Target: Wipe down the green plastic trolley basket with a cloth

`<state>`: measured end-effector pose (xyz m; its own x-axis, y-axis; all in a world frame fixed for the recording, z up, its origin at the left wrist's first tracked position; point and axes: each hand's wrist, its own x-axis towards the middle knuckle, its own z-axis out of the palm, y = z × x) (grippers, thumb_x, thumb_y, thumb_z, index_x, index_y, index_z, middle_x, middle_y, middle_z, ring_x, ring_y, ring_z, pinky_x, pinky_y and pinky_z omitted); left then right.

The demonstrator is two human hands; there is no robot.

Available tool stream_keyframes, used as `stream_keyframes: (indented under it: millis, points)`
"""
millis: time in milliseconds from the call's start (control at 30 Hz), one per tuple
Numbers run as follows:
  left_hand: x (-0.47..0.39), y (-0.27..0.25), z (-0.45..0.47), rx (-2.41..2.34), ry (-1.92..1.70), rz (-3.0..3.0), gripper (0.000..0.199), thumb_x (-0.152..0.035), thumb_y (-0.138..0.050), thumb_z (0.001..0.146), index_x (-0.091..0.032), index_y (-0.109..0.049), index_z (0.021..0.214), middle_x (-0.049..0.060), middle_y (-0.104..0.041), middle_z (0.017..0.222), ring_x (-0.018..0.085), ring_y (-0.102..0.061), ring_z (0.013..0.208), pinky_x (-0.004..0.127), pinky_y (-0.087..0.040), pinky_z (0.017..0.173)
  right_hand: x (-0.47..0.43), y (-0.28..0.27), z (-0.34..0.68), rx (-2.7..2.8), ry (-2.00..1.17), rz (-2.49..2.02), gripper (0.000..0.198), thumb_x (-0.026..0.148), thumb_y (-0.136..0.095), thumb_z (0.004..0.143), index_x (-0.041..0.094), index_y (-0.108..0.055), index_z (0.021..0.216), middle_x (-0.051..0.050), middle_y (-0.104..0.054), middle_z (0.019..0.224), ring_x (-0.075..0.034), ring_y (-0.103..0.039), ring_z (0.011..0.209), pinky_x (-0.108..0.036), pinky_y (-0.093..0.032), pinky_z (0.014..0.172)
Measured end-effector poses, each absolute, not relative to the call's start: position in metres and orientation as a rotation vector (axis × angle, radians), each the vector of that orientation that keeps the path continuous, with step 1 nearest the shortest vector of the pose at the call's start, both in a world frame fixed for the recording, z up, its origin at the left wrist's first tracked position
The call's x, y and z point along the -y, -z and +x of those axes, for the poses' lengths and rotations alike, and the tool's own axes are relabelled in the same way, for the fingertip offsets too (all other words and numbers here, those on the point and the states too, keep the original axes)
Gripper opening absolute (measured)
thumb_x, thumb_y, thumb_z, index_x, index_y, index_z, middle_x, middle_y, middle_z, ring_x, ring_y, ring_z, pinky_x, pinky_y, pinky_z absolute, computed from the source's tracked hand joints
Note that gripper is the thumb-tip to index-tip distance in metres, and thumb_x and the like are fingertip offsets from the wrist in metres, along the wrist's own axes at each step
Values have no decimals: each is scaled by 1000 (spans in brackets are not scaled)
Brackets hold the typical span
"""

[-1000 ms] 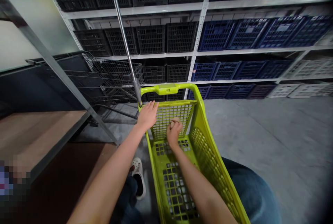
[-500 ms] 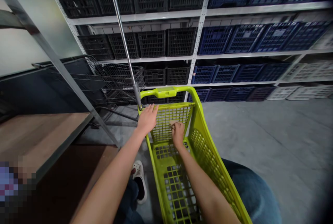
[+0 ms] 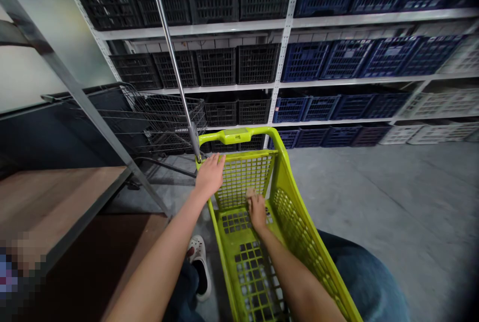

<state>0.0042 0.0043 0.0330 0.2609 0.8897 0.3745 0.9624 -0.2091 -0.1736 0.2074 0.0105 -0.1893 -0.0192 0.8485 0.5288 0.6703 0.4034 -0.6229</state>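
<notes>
A lime-green plastic shopping cart (image 3: pixel 295 197) with a gridded floor and sides stands in front of me. At its far left corner my left hand (image 3: pixel 210 174) grips the rim, its fingers laid over the top edge beside a metal pole. Inside the basket, low against the gridded back panel (image 3: pixel 247 172), my right hand (image 3: pixel 257 212) is closed on a small beige cloth (image 3: pixel 250 193). Most of the cloth is hidden by the fingers, and its material is hard to make out. The cart's handle (image 3: pixel 237 136) rises behind the panel.
White shelving (image 3: pixel 239 27) across the back holds black crates (image 3: pixel 217 66), blue crates (image 3: pixel 305 60) and white crates (image 3: pixel 400 134). A dark wire cart (image 3: pixel 168 115) stands behind at left. A metal-framed wooden shelf (image 3: pixel 63 187) is close on my left. Grey concrete floor (image 3: pixel 374 182) lies at right.
My right hand has moved down the back panel with the cloth, nearer the basket floor. My left hand keeps its place on the rim. The view has shifted slightly.
</notes>
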Motion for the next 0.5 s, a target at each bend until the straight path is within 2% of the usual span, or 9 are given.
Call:
stream_keyframes:
  millis: [100,233,367,433,500]
  points:
    - [-3,-33,2,1686,280,-2169,59,-13,-44,85,-11,-42,144,16,-47,147,28,-45,135,41,-35,113,-1,211,203,1799,-282,-1355,27,3,-45,76,21,-62,83,-6,-51,90,-22,-45,87,-33,-41,80]
    - [-1,-32,0,1701,273,-2165,59,-14,-44,85,-11,-42,144,16,-47,148,29,-45,136,43,-36,113,-32,143,200,1535,-166,-1319,21,6,-44,78,20,-60,77,-6,-51,92,-22,-46,93,-39,-40,89]
    - [1,-31,0,1703,270,-2161,60,-14,-44,84,-11,-42,144,16,-46,148,29,-44,136,43,-36,113,-68,65,211,1365,-77,-1134,25,8,-44,80,19,-63,93,-8,-49,105,-22,-45,103,-39,-41,94]
    - [1,-31,1,1707,273,-2155,60,-14,-45,84,-12,-42,144,16,-45,149,30,-44,136,43,-36,113,-74,58,219,1396,-33,-1126,27,8,-45,80,19,-63,99,-9,-47,109,-22,-44,107,-40,-41,96]
    - [1,-31,2,1715,277,-2147,60,-14,-45,84,-12,-42,144,16,-46,149,30,-44,136,43,-36,113,-69,75,222,1463,-14,-1169,26,8,-46,80,18,-63,98,-9,-48,107,-23,-45,105,-40,-42,95]
